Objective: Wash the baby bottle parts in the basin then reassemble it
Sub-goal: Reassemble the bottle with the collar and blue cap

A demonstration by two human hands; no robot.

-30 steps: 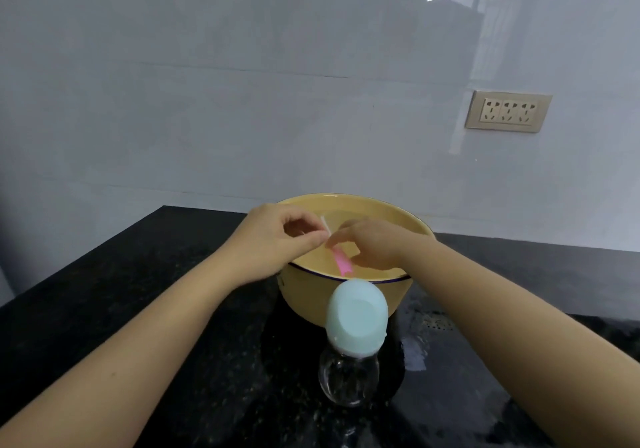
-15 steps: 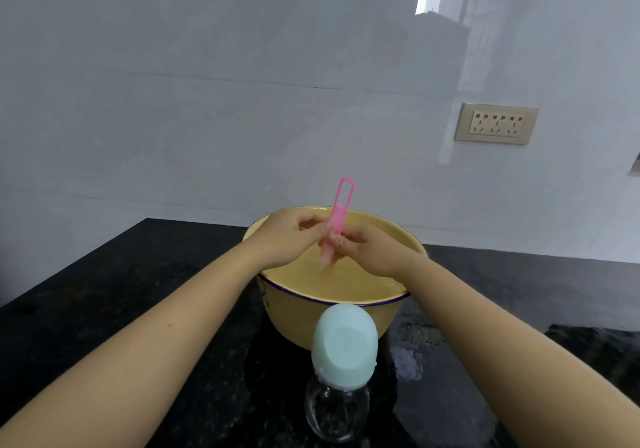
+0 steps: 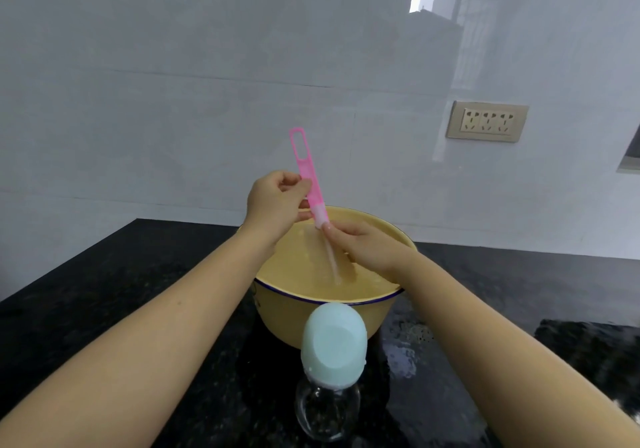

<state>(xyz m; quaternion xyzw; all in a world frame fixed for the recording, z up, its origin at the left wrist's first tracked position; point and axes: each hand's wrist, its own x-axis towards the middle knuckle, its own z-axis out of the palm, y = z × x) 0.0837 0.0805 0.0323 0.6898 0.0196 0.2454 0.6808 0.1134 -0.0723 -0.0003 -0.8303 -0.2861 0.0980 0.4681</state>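
Observation:
A yellow basin (image 3: pixel 346 323) with a blue rim holds water on the black counter. Above it my left hand (image 3: pixel 273 205) pinches a pink brush handle (image 3: pixel 306 174) that points up and slightly left. My right hand (image 3: pixel 367 246) grips a thin translucent straw (image 3: pixel 332 260) that runs down from the handle's lower end toward the water. In front of the basin stands a clear baby bottle (image 3: pixel 327 409) with a pale blue cap (image 3: pixel 334 343).
The black speckled counter (image 3: pixel 138 274) has wet patches (image 3: pixel 401 354) right of the bottle. A grey tiled wall rises behind it, with a socket plate (image 3: pixel 486 121) at the right.
Both hands have lifted out of the basin. The pink handle swung from pointing down to upright and has risen higher, and the straw now shows stretched below it.

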